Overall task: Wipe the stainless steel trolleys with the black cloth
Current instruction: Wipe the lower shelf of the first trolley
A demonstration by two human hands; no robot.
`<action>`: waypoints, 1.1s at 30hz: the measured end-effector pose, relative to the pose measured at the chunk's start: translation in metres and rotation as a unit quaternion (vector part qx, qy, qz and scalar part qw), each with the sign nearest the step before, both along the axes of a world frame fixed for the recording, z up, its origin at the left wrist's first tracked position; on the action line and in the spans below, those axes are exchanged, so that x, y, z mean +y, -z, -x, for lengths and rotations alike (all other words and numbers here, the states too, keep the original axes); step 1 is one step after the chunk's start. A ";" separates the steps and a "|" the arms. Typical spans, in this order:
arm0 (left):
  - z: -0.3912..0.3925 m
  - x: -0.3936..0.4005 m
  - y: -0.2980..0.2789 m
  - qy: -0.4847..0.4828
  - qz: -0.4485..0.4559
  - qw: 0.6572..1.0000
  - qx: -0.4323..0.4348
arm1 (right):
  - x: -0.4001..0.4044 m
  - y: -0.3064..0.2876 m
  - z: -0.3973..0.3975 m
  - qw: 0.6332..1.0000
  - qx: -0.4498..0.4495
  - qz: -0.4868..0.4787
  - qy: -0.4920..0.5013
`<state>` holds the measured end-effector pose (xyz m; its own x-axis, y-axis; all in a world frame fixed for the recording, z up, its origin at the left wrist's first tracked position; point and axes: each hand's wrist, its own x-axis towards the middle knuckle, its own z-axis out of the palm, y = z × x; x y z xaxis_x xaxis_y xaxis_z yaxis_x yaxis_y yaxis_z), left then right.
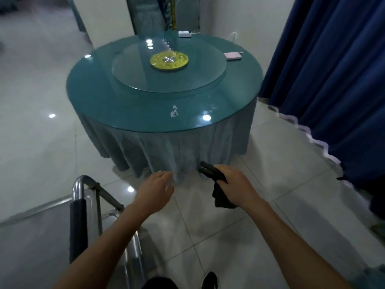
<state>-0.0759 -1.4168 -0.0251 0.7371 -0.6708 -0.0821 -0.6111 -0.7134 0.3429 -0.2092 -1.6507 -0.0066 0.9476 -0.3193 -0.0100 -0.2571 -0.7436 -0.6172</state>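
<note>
Head view shows your two bare arms reaching forward over a tiled floor (pixel 239 236). Your right hand (pixel 235 184) is curled round the black cloth (pixel 218 192), which sticks out past your knuckles and hangs down below the hand. Your left hand (pixel 155 188) holds nothing, its fingers stretched forward and loosely spread, blurred at the tips; it is near the hem of the tablecloth (pixel 166 151), but contact cannot be told. The two hands are apart. A steel trolley (pixel 87 205) stands at lower left beside your left forearm, its rail wrapped in a black grip; neither hand touches it. Ahead is a round table (pixel 129 109) with a glass turntable (pixel 166 76), a yellow disc (pixel 169 60) at its centre. A blue curtain (pixel 333 80) hangs on the right.
</note>
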 end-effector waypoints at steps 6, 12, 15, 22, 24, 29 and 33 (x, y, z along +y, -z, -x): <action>-0.055 0.016 0.010 -0.109 0.000 0.994 0.022 | 0.000 0.009 -0.104 0.996 0.001 0.004 -0.085; -0.136 0.042 0.021 -0.198 0.024 0.979 0.030 | 0.027 0.008 -0.228 0.983 -0.005 0.007 -0.181; -0.179 0.055 0.020 -0.231 0.028 0.972 0.027 | 0.039 0.005 -0.287 0.975 -0.001 0.017 -0.222; -0.260 0.078 0.014 -0.285 0.024 0.958 0.033 | 0.064 -0.007 -0.396 0.964 -0.024 0.012 -0.265; -0.280 0.088 0.015 -0.298 0.022 0.954 0.034 | 0.072 -0.006 -0.425 0.959 -0.022 0.006 -0.283; -0.339 0.111 0.024 -0.350 0.014 0.936 0.039 | 0.096 0.010 -0.509 0.942 -0.012 -0.007 -0.336; -0.385 0.132 0.024 -0.400 0.008 0.916 0.044 | 0.122 0.020 -0.584 0.922 -0.004 -0.015 -0.387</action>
